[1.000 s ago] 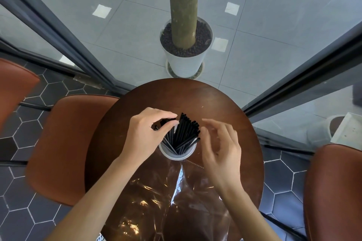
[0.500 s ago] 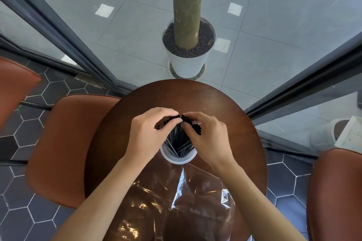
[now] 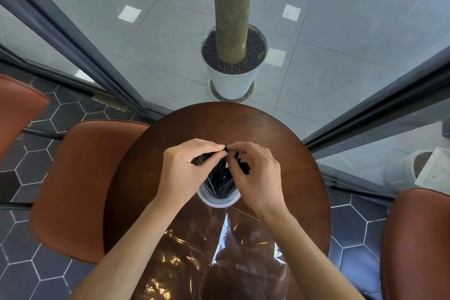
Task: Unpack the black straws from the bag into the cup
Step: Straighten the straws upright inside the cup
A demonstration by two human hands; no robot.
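Black plastic straws (image 3: 220, 178) all standing in white round cup (image 3: 219, 200) under hands; left hand (image 3: 185, 170), right hand (image 3: 255, 175) both pinching tops. Clear crinkly bag (image 3: 219, 258) near wrists looks empty, pretty much done.

Over the last second the right hand (image 3: 255, 178), previously open and clear of the black straws (image 3: 220, 178), closed in from the right and curled its fingers around the upper ends of the bundle. The left hand (image 3: 186, 173) shifted its thumb and forefinger until they met the right fingertips. The straw tops, earlier fanned rightward, were gathered between both hands.
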